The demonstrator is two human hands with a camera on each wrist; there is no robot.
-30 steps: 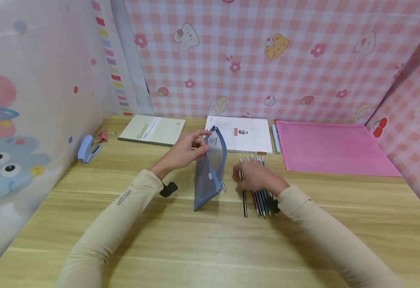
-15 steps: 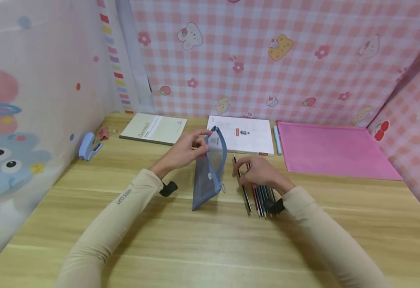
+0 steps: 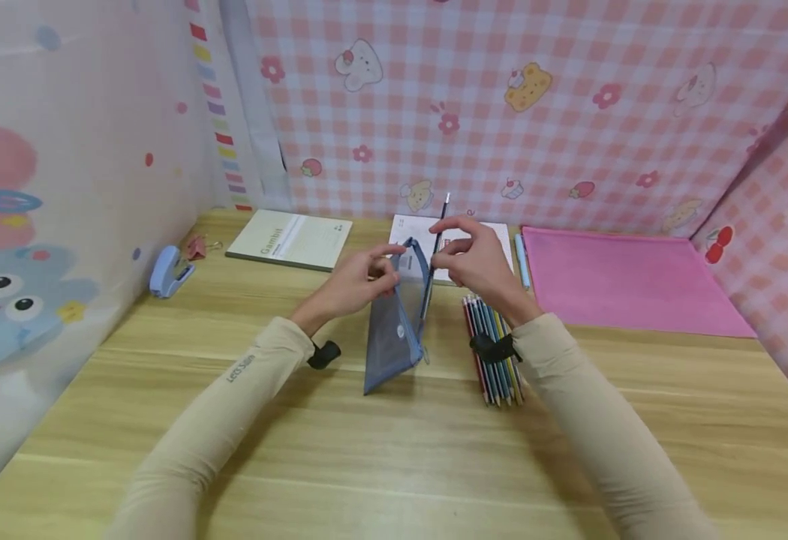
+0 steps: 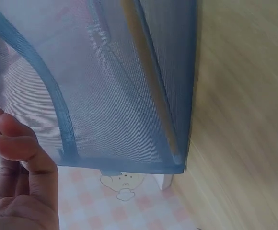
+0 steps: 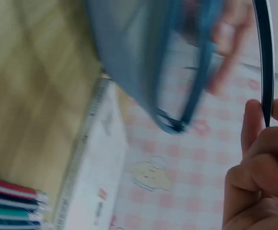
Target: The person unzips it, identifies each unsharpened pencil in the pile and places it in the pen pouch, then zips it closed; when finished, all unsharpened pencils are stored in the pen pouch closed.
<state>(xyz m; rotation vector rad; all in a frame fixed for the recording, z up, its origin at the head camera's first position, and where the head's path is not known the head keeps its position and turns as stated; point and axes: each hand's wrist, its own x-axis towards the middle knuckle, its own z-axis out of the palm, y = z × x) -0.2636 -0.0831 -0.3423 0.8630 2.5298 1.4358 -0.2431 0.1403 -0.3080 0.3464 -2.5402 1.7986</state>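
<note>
My right hand pinches a dark pencil partway along, thumb against fingertips, and that small contact is the weak spot, I judge: a push on either end could make the pencil pivot in my fingers or slip out. It leans steeply, white end up, its lower stretch alongside the blue mesh pouch. From these views I cannot tell whether the point is inside the mouth or just outside, so if I misjudged the depth it could slide down the outer face, snag the zip edge or poke the mesh. The pouch looks limp, and my left hand pinches it only at the top rim; should that pinch loosen, I expect the mouth would sag and the pouch fold over.

As for pose, my right wrist is raised, the forearm slanting in from the near right, index arched near the pencil's upper part. My left arm comes in from the near left, fingers curled, knuckles up. The pouch stands tilted between my hands, mouth spread, a lower corner down near the counter. Through the mesh, the left wrist view shows a tan, pencil-like stick.

Beneath my right wrist lies the bundle of pencils, side by side; a low sleeve or wrist strap could brush them out of line. Beyond the pouch lies the white book.
</note>
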